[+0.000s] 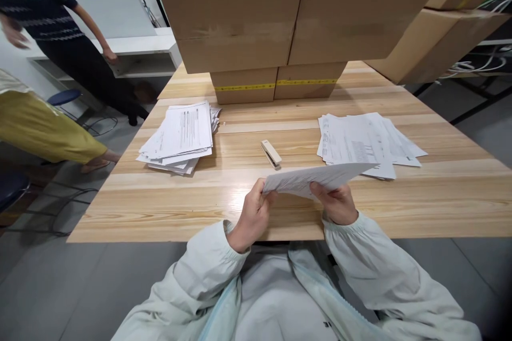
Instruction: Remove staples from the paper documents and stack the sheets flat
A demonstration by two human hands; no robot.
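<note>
Both my hands hold a thin set of printed sheets [316,177] just above the near edge of the wooden table [160,208]. My left hand [253,217] pinches the sheets' left corner. My right hand [337,203] grips their lower edge near the middle. A cream stapler [271,153] lies on the table just beyond the sheets. A messy stack of printed papers [182,136] lies to the left. Another spread pile of papers [366,144] lies to the right, right behind the held sheets.
Stacked cardboard boxes [256,26] fill the back of the table and overhang it. More boxes [448,32] and cables stand at the right. At the left, a person in a dark top [48,16] stands by a white shelf, and a person in yellow [44,128] is nearer.
</note>
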